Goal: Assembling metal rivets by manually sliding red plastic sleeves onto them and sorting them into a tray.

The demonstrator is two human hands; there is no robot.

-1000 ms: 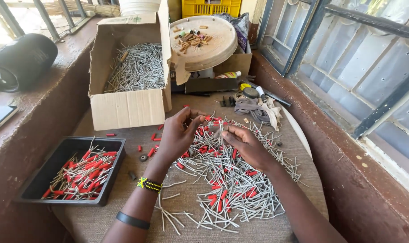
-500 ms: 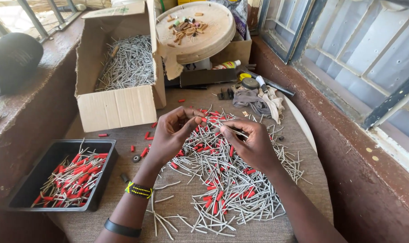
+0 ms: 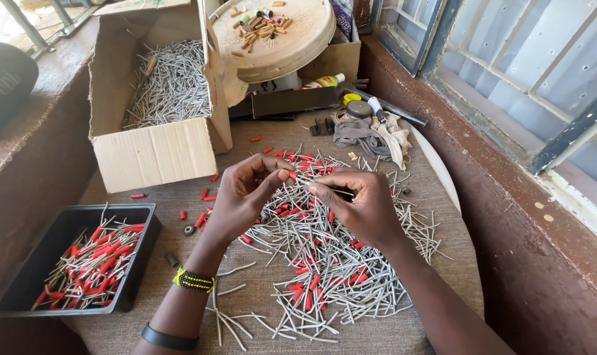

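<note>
At the back of the round, cloth-covered table, against the wall, a brown cardboard box stands with its flaps up; its front face is plain corrugated card, and inside lies a heap of bare grey metal pins; beside it a round cream-coloured lid rests on a smaller carton, carrying a scatter of short tan and dark tubes; below that sits a small bottle with a yellow and red label, lying on its side, next to a crumpled grey rag; to the near left a black plastic tray holds pins already fitted with red sleeves; across the middle of the cloth spreads a loose pile of grey pins and red sleeves, with a few red pieces strayed toward the box; above that pile the two hands meet, fingertips almost touching; the left hand, wrist banded with a beaded bracelet and a dark strap further up, pinches a small red sleeve between thumb and forefinger; the right hand is closed on a thin grey pin, held roughly level and pointing toward the left hand; whether pin and sleeve already touch I cannot tell.
</note>
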